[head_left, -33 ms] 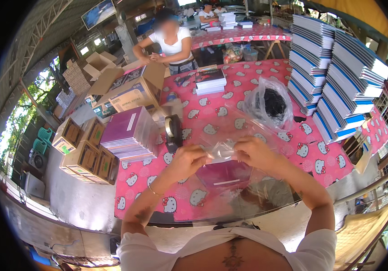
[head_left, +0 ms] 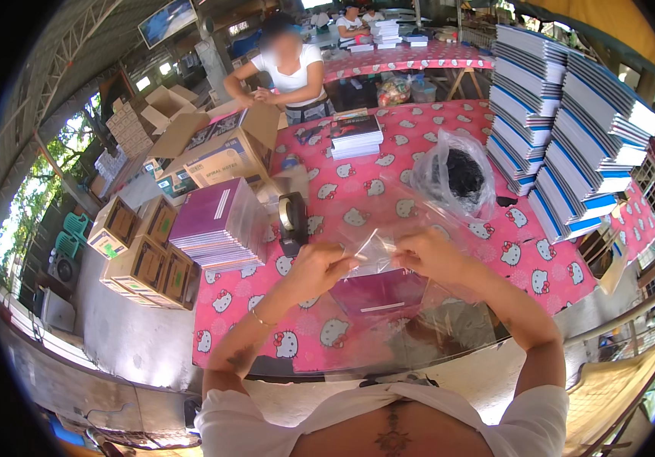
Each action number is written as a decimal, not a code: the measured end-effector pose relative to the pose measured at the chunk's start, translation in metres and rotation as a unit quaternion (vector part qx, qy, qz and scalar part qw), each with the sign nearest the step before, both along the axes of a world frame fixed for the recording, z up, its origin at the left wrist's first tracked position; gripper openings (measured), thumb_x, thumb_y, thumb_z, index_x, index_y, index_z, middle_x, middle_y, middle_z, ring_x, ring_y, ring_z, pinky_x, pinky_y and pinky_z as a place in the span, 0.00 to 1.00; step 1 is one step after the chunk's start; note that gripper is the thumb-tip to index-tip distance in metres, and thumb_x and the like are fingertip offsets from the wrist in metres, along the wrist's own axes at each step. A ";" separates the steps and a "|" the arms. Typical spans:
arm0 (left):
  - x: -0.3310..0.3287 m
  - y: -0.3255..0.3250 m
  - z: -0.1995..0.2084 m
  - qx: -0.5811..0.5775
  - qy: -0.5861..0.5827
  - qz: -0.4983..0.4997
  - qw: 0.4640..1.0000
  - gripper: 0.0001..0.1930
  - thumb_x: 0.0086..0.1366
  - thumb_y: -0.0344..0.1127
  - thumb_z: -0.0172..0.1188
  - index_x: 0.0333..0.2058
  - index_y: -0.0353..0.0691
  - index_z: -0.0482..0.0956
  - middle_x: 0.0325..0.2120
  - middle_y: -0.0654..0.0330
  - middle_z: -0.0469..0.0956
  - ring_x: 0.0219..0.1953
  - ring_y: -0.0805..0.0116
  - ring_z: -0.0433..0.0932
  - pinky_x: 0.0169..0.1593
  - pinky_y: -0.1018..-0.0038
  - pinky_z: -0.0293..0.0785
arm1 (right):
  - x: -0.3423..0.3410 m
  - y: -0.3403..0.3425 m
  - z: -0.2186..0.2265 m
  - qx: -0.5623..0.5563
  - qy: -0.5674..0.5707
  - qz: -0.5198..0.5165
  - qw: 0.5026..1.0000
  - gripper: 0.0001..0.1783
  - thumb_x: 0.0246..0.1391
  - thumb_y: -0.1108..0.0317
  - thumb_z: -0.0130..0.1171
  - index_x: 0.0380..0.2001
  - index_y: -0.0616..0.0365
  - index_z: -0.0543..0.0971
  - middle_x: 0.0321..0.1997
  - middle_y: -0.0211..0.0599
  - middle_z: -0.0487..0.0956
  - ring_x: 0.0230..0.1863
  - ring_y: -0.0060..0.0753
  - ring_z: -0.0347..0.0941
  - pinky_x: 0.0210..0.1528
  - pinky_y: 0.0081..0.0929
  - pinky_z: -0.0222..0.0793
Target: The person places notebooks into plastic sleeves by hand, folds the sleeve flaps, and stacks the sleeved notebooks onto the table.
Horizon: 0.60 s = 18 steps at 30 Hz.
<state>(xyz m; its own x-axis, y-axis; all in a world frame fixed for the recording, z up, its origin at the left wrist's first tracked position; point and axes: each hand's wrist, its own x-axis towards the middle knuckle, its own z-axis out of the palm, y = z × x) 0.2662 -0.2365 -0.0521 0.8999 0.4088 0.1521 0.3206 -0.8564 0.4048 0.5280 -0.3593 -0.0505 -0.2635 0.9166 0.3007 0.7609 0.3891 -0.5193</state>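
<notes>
My left hand (head_left: pixel 320 268) and my right hand (head_left: pixel 428 256) face each other above the near part of the table, both closed. Pinched between their fingertips is clear plastic film (head_left: pixel 374 250), bunched and shiny. Under it lies a purple notebook (head_left: pixel 379 295), its far edge just below my fingers; film also spreads around it on the table. A stack of purple notebooks (head_left: pixel 209 221) in clear plastic stands to the left. Next to my left hand is a black tape dispenser (head_left: pixel 291 225).
Tall stacks of notebooks (head_left: pixel 529 110) rise on the right. A plastic bag (head_left: pixel 455 177) holding something black sits beyond my right hand. Far off are a small pile of books (head_left: pixel 355 137) and an open carton (head_left: pixel 224 156). A person (head_left: pixel 297 72) stands across the pink patterned table (head_left: pixel 259 335).
The film between my fingertips has creased differently, with a peak now standing up in its middle. Both hands stay in nearly the same place, still pinching it.
</notes>
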 end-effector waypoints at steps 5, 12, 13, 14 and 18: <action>0.034 0.000 0.015 0.165 -0.015 0.073 0.984 0.27 0.55 0.43 0.69 0.51 0.36 0.77 0.33 0.51 0.78 0.33 0.56 0.75 0.36 0.66 0.72 | 0.012 0.023 0.020 0.035 -0.139 -0.064 0.988 0.26 0.42 0.61 0.73 0.45 0.55 0.77 0.44 0.38 0.78 0.45 0.43 0.76 0.46 0.39 0.70; 0.046 0.083 -0.010 -0.389 0.030 -0.037 0.920 0.27 0.59 0.46 0.70 0.47 0.30 0.77 0.34 0.58 0.78 0.38 0.70 0.75 0.39 0.74 0.70 | 0.048 0.056 -0.023 -0.241 0.242 0.020 0.940 0.36 0.47 0.51 0.73 0.55 0.58 0.74 0.49 0.44 0.78 0.52 0.35 0.73 0.53 0.32 0.69; 0.052 0.091 -0.019 -0.436 -0.014 -0.046 0.899 0.24 0.59 0.45 0.69 0.46 0.31 0.79 0.32 0.59 0.78 0.37 0.71 0.75 0.38 0.74 0.70 | 0.048 0.054 -0.029 -0.240 0.271 0.009 0.932 0.35 0.48 0.52 0.72 0.55 0.58 0.74 0.48 0.43 0.78 0.51 0.34 0.74 0.52 0.31 0.69; 0.060 0.097 -0.024 -0.435 -0.015 -0.045 0.899 0.24 0.59 0.45 0.69 0.46 0.31 0.79 0.32 0.59 0.78 0.37 0.71 0.75 0.38 0.74 0.70 | 0.045 0.055 -0.030 -0.240 0.299 0.003 0.923 0.33 0.49 0.54 0.72 0.55 0.59 0.74 0.47 0.42 0.79 0.50 0.32 0.74 0.51 0.30 0.69; 0.088 0.100 -0.040 -0.530 0.003 0.042 0.847 0.16 0.63 0.41 0.64 0.43 0.35 0.81 0.32 0.58 0.81 0.34 0.71 0.79 0.38 0.75 0.73 | 0.047 0.048 -0.028 -0.264 0.333 0.014 0.905 0.30 0.53 0.56 0.69 0.54 0.60 0.74 0.45 0.40 0.80 0.47 0.29 0.75 0.50 0.29 0.70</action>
